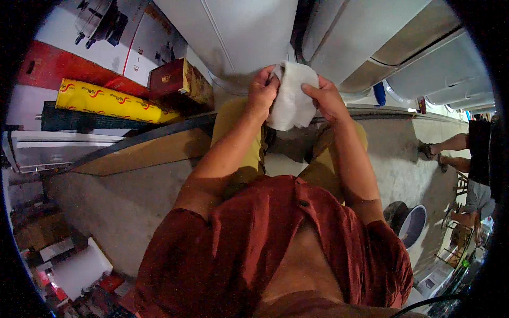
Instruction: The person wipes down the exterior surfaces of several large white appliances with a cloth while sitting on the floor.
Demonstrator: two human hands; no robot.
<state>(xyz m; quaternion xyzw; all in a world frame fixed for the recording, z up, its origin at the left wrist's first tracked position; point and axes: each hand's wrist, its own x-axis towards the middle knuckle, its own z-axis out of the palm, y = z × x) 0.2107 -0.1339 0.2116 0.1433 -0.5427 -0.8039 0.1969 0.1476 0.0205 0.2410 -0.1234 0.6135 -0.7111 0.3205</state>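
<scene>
A white cloth [295,99], soft and folded over, is held up between both hands above my knees. My left hand [264,90] pinches its left upper edge, with the fingertips bent inward and partly hidden. On the right edge, my right hand [327,97] grips the cloth with the thumb laid flat on the front and the fingers behind it. Just beyond the cloth rises a tall white appliance-like panel [242,35]. Whether anything lies inside the folds cannot be seen.
To the left are a yellow printed roll [115,101], a dark red box [179,83] and large white-and-red cartons [131,51]. A bucket-like round container [411,226] stands on the floor at right. Two people [479,151] are farther right. More white appliances [429,67] line the far side.
</scene>
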